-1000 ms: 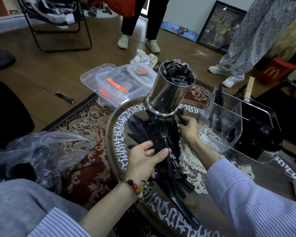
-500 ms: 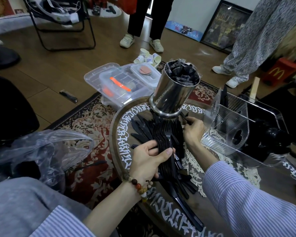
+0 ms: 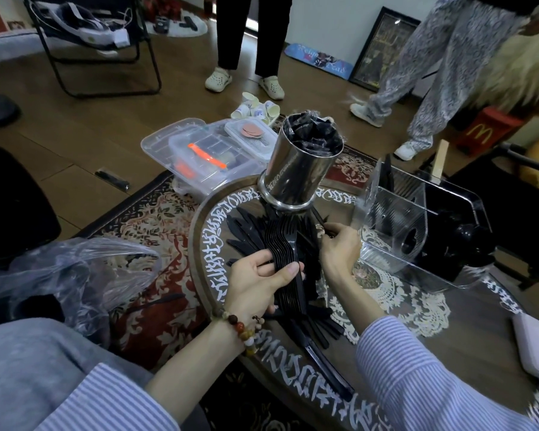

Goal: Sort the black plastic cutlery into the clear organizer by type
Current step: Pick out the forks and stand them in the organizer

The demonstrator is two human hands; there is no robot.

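Note:
A pile of black plastic cutlery [image 3: 249, 225] lies on the round table in front of a steel cylinder [image 3: 299, 169]. My left hand [image 3: 259, 283] grips a thick stack of nested black forks [image 3: 285, 253], thumb across the top. My right hand [image 3: 339, 248] reaches into the pile just right of the stack, its fingers curled round a thin black piece near the cylinder's base. The clear organizer [image 3: 417, 225] stands to the right with some black cutlery upright in its far compartment.
Round wooden table [image 3: 199, 244] with white lettering on its rim and a lace doily [image 3: 402, 300]. Clear storage boxes [image 3: 199, 157] sit behind on the rug. A crumpled plastic bag [image 3: 69, 275] lies at my left. Two people stand beyond the table.
My right hand has drawn slightly back toward me from the cylinder's base. The left hand keeps its hold on the fork stack.

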